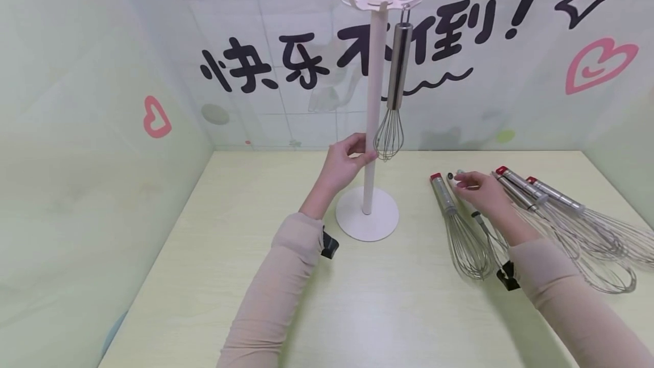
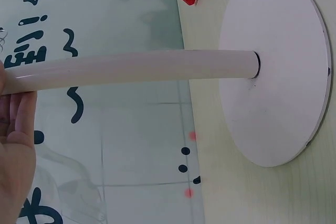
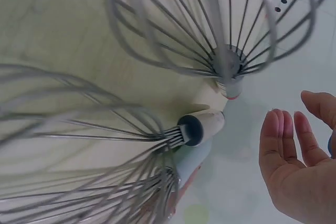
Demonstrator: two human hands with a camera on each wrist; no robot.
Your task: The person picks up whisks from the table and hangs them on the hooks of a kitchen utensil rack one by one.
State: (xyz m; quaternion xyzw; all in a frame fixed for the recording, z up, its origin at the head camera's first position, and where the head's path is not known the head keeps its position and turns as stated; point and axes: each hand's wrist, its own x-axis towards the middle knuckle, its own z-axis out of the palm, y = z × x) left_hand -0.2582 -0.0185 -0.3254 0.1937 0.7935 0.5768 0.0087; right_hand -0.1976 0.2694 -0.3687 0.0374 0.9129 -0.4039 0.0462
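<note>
My left hand (image 1: 343,162) grips the pole (image 1: 376,72) of a pale rack with upturned hooks, a little below its middle. The pole stands on a round white base (image 1: 367,229), also seen in the left wrist view. From one hook hangs a small steel-handled whisk (image 1: 400,67), its wires close to my left fingertips. My right hand (image 1: 482,192) is over the row of whisks, fingers loosely bent. In the right wrist view, thumb and fingers are apart with nothing between them. Nearby there lie a white-handled whisk (image 3: 209,124) with a black collar and a pale blue handle (image 3: 194,158).
Left of my right hand lies a red-tipped whisk (image 1: 443,195). Several larger steel whisks (image 1: 557,195) overlap on the right, wires toward the table's right edge. A printed sheet (image 1: 296,101) with black lettering backs the pale table (image 1: 245,243).
</note>
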